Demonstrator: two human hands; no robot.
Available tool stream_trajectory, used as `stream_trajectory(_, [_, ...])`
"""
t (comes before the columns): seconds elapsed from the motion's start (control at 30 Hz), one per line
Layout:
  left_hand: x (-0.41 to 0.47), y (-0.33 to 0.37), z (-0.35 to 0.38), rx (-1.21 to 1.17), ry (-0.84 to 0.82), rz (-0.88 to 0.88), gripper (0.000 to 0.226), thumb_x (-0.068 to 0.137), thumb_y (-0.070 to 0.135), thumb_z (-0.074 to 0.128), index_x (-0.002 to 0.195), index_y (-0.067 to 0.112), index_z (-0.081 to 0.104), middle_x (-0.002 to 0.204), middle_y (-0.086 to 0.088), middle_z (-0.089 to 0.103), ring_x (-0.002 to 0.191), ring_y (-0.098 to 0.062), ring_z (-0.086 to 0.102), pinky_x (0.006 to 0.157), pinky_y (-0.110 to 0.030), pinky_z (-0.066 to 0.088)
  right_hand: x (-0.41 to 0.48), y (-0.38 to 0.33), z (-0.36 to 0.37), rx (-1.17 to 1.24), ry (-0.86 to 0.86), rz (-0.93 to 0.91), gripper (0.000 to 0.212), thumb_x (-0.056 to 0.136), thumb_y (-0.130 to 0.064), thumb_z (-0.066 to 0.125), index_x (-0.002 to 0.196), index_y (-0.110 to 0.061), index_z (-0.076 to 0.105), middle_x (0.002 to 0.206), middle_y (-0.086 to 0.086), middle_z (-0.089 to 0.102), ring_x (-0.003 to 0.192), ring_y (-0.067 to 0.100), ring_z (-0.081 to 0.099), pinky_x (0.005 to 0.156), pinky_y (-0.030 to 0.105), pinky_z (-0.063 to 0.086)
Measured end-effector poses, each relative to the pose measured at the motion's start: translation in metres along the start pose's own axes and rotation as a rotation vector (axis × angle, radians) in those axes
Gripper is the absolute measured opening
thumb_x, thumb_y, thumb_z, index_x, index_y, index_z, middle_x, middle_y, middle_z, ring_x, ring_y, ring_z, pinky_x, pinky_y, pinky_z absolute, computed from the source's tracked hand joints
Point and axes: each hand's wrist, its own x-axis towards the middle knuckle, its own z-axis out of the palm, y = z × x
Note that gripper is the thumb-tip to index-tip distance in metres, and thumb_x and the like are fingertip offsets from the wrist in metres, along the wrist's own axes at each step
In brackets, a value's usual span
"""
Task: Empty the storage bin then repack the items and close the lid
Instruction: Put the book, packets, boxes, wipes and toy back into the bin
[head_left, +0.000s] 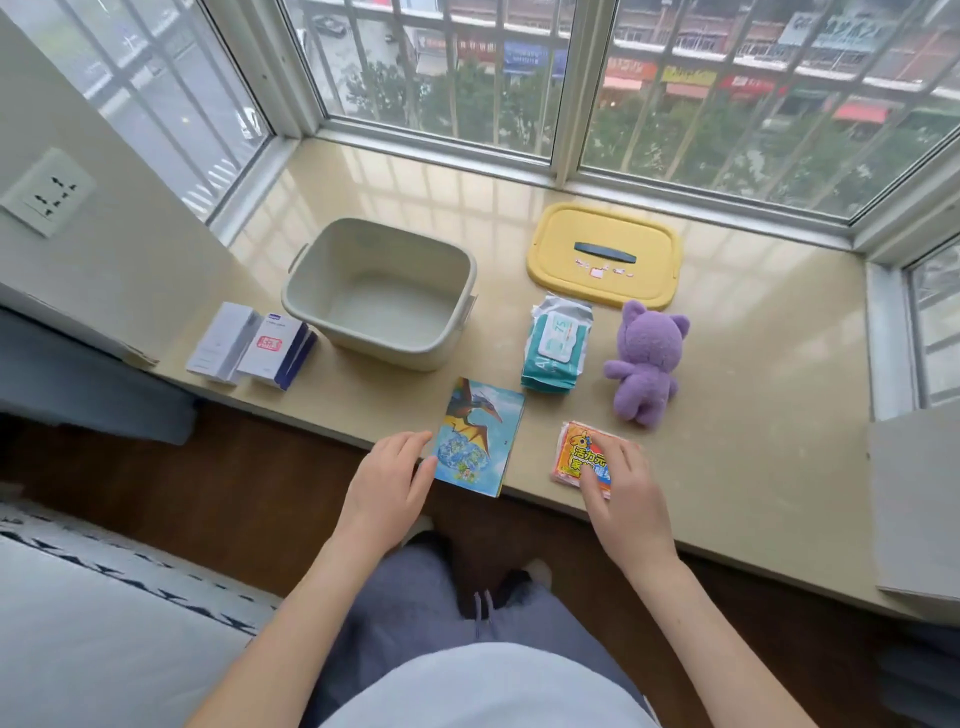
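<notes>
The pale green storage bin stands empty on the beige sill, its yellow lid lying flat to the right. A teal wipes pack, a purple plush toy, a dinosaur booklet and an orange snack packet lie in front. Two white boxes sit left of the bin. My left hand touches the booklet's left edge with fingers apart. My right hand rests fingers-down on the orange packet; whether it grips it I cannot tell.
The sill ends at a front edge over a dark wood floor. Window frames close the back and right. A wall with a socket is at the left, a grey box at the right edge, a bed at the lower left.
</notes>
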Motion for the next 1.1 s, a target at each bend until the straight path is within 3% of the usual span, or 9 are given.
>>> stream_trajectory(0.1, [0.016, -0.025, -0.001, -0.003, -0.02, 0.006, 0.036, 0.101, 0.022, 0.05, 0.131, 0.003, 0.058, 0.124, -0.008, 0.063, 0.117, -0.025, 0.055, 0.099, -0.036, 0.044, 0.009, -0.01, 0.016, 0.034, 0.059, 0.031, 0.035, 0.091, -0.008, 0.062, 0.126, -0.002, 0.06, 0.117, 0.015, 0.062, 0.106, 0.034, 0.058, 0.089, 0.046, 0.049])
stream_trajectory(0.3, [0.059, -0.083, 0.007, -0.028, -0.191, 0.062, 0.044, 0.102, 0.029, 0.047, 0.142, 0.011, 0.047, 0.137, -0.001, 0.054, 0.126, -0.017, 0.048, 0.103, -0.03, 0.039, 0.013, -0.021, 0.077, 0.07, 0.144, 0.244, 0.034, 0.094, -0.009, 0.058, 0.128, -0.003, 0.057, 0.111, 0.009, 0.064, 0.097, 0.027, 0.06, 0.081, 0.034, 0.046])
stream_trajectory(0.4, [0.077, -0.113, 0.021, -0.029, -0.28, 0.099, 0.051, 0.1, 0.03, 0.05, 0.146, 0.013, 0.041, 0.141, 0.0, 0.05, 0.13, -0.016, 0.044, 0.104, -0.028, 0.037, 0.01, -0.02, 0.117, 0.142, 0.113, 0.38, 0.035, 0.096, -0.014, 0.055, 0.132, -0.012, 0.053, 0.109, -0.001, 0.062, 0.098, 0.02, 0.059, 0.082, 0.033, 0.047])
stream_trajectory(0.57, [0.1, -0.148, 0.066, -0.063, -0.368, 0.135, 0.057, 0.097, 0.029, 0.056, 0.148, 0.013, 0.037, 0.147, -0.002, 0.044, 0.134, -0.017, 0.04, 0.107, -0.027, 0.034, 0.007, -0.003, 0.188, 0.272, -0.048, 0.6, 0.049, 0.097, -0.03, 0.054, 0.143, -0.036, 0.038, 0.112, -0.001, 0.057, 0.102, 0.017, 0.055, 0.085, 0.032, 0.046])
stream_trajectory(0.77, [0.123, -0.175, 0.131, -0.059, -0.381, 0.13, 0.06, 0.093, 0.029, 0.062, 0.146, 0.013, 0.039, 0.146, -0.005, 0.044, 0.134, -0.019, 0.037, 0.108, -0.029, 0.031, 0.014, 0.029, 0.25, 0.423, -0.151, 0.755, 0.057, 0.095, -0.042, 0.054, 0.141, -0.06, 0.024, 0.115, -0.002, 0.056, 0.108, 0.014, 0.053, 0.086, 0.032, 0.044])
stream_trajectory(0.93, [0.14, -0.184, 0.179, -0.036, -0.342, 0.153, 0.056, 0.089, 0.027, 0.065, 0.139, 0.011, 0.046, 0.13, -0.009, 0.053, 0.12, -0.025, 0.042, 0.101, -0.032, 0.034, 0.023, 0.053, 0.279, 0.49, -0.095, 0.798, 0.054, 0.093, -0.042, 0.057, 0.138, -0.056, 0.031, 0.09, -0.006, 0.066, 0.087, 0.004, 0.061, 0.064, 0.011, 0.039])
stream_trajectory(1.1, [0.145, -0.184, 0.196, -0.016, -0.359, 0.134, 0.057, 0.087, 0.023, 0.068, 0.138, 0.008, 0.048, 0.123, -0.01, 0.054, 0.113, -0.029, 0.045, 0.097, -0.037, 0.038, 0.027, 0.052, 0.291, 0.475, -0.084, 0.811, 0.051, 0.091, -0.038, 0.059, 0.138, -0.045, 0.039, 0.079, -0.004, 0.066, 0.078, 0.007, 0.062, 0.062, 0.019, 0.044])
